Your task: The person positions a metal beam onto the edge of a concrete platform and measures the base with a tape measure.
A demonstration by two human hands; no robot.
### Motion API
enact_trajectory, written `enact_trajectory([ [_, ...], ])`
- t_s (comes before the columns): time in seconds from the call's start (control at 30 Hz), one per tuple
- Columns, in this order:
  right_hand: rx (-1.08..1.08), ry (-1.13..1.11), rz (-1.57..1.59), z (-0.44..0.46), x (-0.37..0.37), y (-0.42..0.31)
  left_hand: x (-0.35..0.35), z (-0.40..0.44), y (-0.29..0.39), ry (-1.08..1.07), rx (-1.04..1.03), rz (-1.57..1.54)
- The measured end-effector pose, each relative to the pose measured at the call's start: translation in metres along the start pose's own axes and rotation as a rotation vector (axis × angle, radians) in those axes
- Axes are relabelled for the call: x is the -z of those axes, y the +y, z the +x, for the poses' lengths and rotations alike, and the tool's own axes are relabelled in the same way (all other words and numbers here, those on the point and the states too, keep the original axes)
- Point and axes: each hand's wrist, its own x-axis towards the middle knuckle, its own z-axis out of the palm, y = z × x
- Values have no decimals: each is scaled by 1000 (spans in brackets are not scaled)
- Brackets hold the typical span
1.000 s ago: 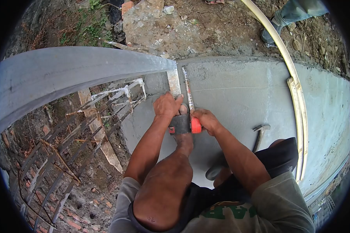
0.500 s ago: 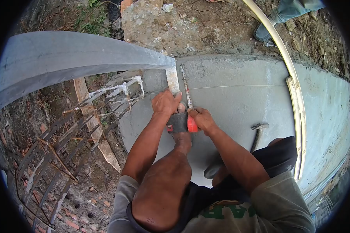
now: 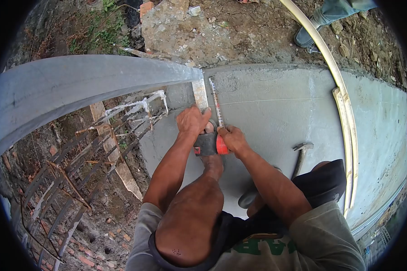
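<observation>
My left hand [image 3: 193,121] is closed round the near end of a light, scuffed metal strip [image 3: 200,95], its thumb along the right side. This strip meets the end of a long grey metal beam [image 3: 99,74] that sweeps off to the left. In my right hand [image 3: 232,138] is a red tape measure [image 3: 221,145], held beside my sandalled foot [image 3: 206,143]. Its extended blade [image 3: 216,101] lies on the grey concrete surface [image 3: 267,86], pointing away from me and apart from the strip on its right.
A hammer [image 3: 301,158] lies right of my right arm. Long pale curved strips [image 3: 341,108] cross the concrete at right. At left is a rusty rebar cage [image 3: 77,176] beside a wooden plank [image 3: 122,171] over rubble. Another person's shoe [image 3: 305,37] stands on dirt at top right.
The grey beam's left part has swung lower in the view, while its end by the strip stays nearly in place. Both hands and the tape measure hardly move.
</observation>
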Motion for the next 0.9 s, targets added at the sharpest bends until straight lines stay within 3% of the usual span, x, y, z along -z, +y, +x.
enact_trajectory([
  [0.9,29,19,-29,5,-4,7,-13,2,-1,47,45,10],
])
